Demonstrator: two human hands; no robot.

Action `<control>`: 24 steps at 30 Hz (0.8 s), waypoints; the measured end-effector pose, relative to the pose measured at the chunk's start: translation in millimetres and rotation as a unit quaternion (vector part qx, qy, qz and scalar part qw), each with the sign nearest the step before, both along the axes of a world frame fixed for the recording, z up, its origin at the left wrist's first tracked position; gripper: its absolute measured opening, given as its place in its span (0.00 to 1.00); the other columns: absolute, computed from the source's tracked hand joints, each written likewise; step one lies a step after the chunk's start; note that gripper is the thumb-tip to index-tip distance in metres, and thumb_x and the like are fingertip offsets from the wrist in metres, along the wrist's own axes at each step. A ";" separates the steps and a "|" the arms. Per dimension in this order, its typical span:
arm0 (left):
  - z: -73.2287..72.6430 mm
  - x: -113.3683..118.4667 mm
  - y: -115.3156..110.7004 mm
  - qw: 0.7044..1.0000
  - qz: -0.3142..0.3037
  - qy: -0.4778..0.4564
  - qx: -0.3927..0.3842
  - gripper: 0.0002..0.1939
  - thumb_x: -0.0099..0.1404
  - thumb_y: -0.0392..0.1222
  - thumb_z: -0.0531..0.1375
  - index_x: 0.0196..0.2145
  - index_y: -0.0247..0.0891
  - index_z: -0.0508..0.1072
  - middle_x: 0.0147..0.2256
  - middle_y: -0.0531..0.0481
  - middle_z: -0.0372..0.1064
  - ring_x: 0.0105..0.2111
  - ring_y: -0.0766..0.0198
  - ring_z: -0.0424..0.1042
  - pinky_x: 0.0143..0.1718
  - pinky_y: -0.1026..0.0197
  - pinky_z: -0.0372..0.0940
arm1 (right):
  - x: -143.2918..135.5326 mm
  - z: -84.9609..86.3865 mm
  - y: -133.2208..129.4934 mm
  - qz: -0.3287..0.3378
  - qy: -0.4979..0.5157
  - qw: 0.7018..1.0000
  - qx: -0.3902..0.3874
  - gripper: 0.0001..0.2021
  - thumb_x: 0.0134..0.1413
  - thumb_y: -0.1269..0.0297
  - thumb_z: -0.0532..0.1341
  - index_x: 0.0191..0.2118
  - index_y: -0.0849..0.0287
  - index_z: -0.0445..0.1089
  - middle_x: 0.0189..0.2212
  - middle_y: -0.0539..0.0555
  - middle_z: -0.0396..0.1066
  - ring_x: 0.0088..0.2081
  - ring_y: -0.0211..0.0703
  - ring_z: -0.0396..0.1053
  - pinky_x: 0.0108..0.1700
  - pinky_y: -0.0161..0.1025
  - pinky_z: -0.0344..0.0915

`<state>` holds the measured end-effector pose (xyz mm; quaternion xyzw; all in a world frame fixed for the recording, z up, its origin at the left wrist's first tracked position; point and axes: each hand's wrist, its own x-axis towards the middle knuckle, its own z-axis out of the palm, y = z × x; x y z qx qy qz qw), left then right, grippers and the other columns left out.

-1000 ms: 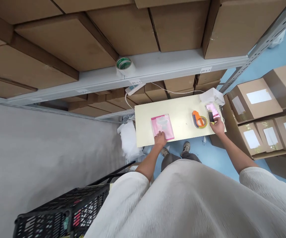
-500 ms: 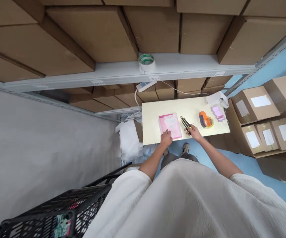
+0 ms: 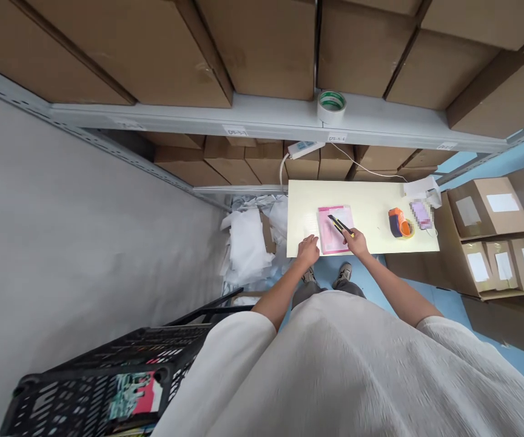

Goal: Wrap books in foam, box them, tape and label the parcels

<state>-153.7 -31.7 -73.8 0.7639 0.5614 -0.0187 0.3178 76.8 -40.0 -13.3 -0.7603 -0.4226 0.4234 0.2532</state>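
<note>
A pink flat package lies near the front edge of the pale yellow table. My right hand is closed round a black and yellow box cutter, held over the package. At the package's left edge is my left hand, its fingers bent on a thin clear or whitish sheet; whether they pinch it is too small to tell. An orange and dark tape dispenser with yellow tape sits to the right.
A blurred phone and white paper lie at the table's right end. A tape roll is on the shelf beam. Cartons stand right, a black crate lower left, white packaging left of the table.
The box cutter in my right hand has moved left, from beside the pink package to above it. My left hand has shifted from the package to its left edge. The view has turned somewhat.
</note>
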 end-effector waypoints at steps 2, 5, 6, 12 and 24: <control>-1.3 -22.8 2.0 1.000 0.026 0.009 -0.004 0.26 0.73 0.31 0.55 0.65 0.39 0.73 0.71 0.39 0.66 0.68 0.48 0.68 0.69 0.47 0.63 | -18.6 -3.8 5.7 0.029 0.019 0.999 -0.012 0.16 0.68 0.45 0.59 0.38 0.53 0.70 0.27 0.51 0.80 0.22 0.42 0.69 0.30 0.37 0.66; -3.1 -51.8 4.0 0.998 0.058 0.008 -0.009 0.21 0.72 0.29 0.55 0.58 0.40 0.76 0.66 0.38 0.71 0.66 0.47 0.69 0.67 0.46 0.65 | -48.1 -12.5 16.3 0.064 0.019 0.997 -0.036 0.11 0.70 0.52 0.60 0.40 0.53 0.69 0.27 0.50 0.81 0.22 0.40 0.70 0.30 0.36 0.67; -3.8 -59.2 4.0 0.998 0.067 0.002 -0.011 0.20 0.71 0.29 0.55 0.57 0.40 0.76 0.63 0.38 0.73 0.65 0.48 0.70 0.65 0.47 0.66 | -57.5 -15.8 20.4 0.071 0.015 0.996 -0.044 0.09 0.70 0.54 0.60 0.40 0.53 0.69 0.27 0.49 0.81 0.22 0.40 0.70 0.31 0.36 0.67; -10.7 -81.0 -4.2 0.991 0.106 -0.068 -0.040 0.28 0.67 0.25 0.55 0.61 0.41 0.72 0.59 0.40 0.76 0.63 0.51 0.72 0.67 0.47 0.66 | -99.9 -33.4 47.5 0.095 0.005 0.992 -0.077 0.05 0.71 0.59 0.62 0.42 0.52 0.69 0.26 0.48 0.80 0.24 0.41 0.72 0.32 0.36 0.67; -20.2 -92.5 -5.5 0.986 0.110 -0.117 -0.043 0.32 0.64 0.21 0.53 0.62 0.42 0.74 0.63 0.42 0.76 0.68 0.54 0.70 0.69 0.49 0.66 | -109.3 -36.1 55.4 0.098 -0.014 0.990 -0.097 0.07 0.71 0.58 0.64 0.42 0.54 0.68 0.26 0.50 0.80 0.23 0.41 0.72 0.30 0.36 0.65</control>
